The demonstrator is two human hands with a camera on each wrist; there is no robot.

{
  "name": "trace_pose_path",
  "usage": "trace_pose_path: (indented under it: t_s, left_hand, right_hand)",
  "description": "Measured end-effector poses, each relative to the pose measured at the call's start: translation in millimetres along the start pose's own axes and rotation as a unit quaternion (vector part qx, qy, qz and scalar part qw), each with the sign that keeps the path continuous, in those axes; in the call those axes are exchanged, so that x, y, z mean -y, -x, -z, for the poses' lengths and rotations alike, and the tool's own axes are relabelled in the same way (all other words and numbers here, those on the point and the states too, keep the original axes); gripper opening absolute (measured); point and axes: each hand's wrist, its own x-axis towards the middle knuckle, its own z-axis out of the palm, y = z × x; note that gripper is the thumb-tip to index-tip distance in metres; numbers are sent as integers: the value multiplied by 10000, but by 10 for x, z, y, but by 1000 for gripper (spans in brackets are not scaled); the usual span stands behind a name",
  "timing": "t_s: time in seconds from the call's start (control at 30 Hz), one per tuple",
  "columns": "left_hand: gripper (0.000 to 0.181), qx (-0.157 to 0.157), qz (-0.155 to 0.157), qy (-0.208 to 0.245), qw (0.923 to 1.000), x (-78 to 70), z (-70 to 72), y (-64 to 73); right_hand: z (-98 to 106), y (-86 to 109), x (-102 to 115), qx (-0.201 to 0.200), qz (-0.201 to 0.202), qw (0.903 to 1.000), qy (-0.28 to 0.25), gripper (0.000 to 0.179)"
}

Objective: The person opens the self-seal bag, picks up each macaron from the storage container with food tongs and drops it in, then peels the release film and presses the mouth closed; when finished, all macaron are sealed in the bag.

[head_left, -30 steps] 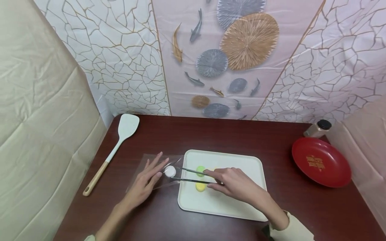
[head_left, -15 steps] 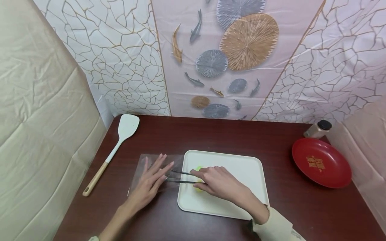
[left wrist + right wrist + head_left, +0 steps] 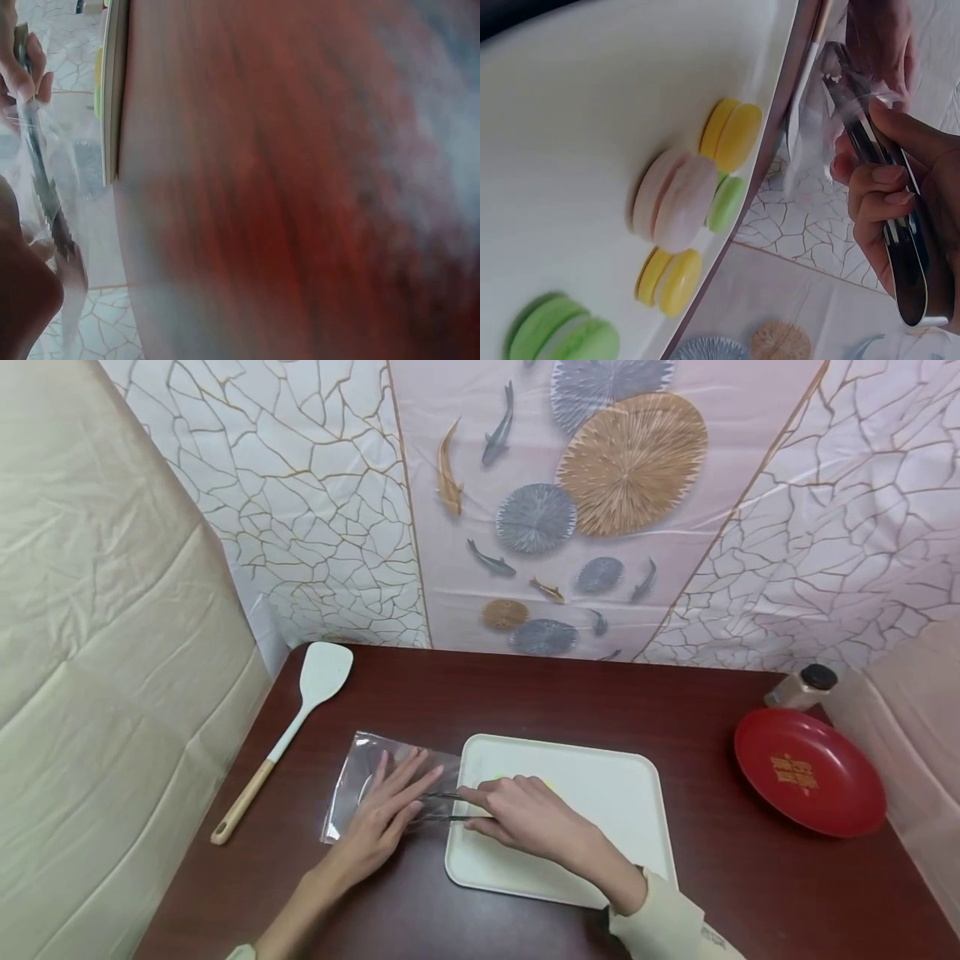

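Note:
My left hand [image 3: 375, 822] rests palm down, fingers spread and straight, over a clear plastic bag [image 3: 343, 793] left of the tray. My right hand [image 3: 528, 822] grips metal tongs [image 3: 849, 112], whose tips reach into the bag beneath the left fingers. Whether anything lies between the tips is hidden. The cream tray [image 3: 611, 860] holds several macarons. In the right wrist view these include a pale pink macaron [image 3: 673, 199], a yellow macaron [image 3: 733, 135], another yellow macaron [image 3: 671, 281] and a green macaron [image 3: 562, 334]. The right hand covers most of them in the head view.
A white spatula [image 3: 307, 710] with a wooden handle lies on the left of the dark table [image 3: 570, 693]. At the right, a red plate [image 3: 832, 777] stands beside a black-capped jar [image 3: 802, 687]. Curtains close in the back and sides.
The right hand has moved left, taking the tongs and a white macaron deeper into the bag; that macaron is no longer visible. The left hand has shifted slightly right over the bag.

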Motion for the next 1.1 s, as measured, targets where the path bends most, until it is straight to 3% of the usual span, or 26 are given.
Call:
trace_pose_path:
  t_s: [0.33,0.77,0.93,1.1]
  left_hand:
    - [62,231,331,345,9986,-22,-9,10]
    - [58,165,370,495,9980,57,103,10]
    - [58,86,401,778,9961,20,89,-2]
    - [64,-46,626,878,9942,-24,40,19]
  right_hand:
    - [-68,-143,9,183,-32,9996,-190,37]
    - [-77,-59,-202,352,-385,9918,-1166,35]
    - [-111,-128,-143,295,-360,9944,-944,39]
    - [-118,-235,-17,289,-316,9973,-604,35]
